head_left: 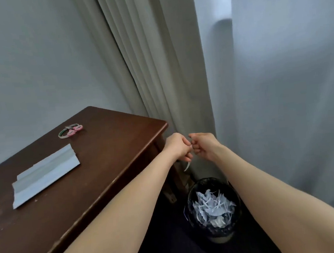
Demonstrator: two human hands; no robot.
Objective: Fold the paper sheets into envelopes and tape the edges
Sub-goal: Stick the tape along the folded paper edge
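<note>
A folded grey paper sheet [45, 175] lies on the dark wooden table [107, 151] at the left. Behind it sit pink-handled scissors [74, 130] on a tape roll [64, 134]. Both arms reach out past the table's right corner. My left hand [177, 146] and my right hand [203, 146] meet there with curled fingers. A thin curved paper strip [187, 166] hangs down from where the fingers meet, above a bin. Which fingers pinch it is hard to tell.
A black mesh waste bin [214, 231] full of paper scraps stands on the dark floor below the hands, right of the table. A beige curtain [157, 66] and pale walls close off the corner behind.
</note>
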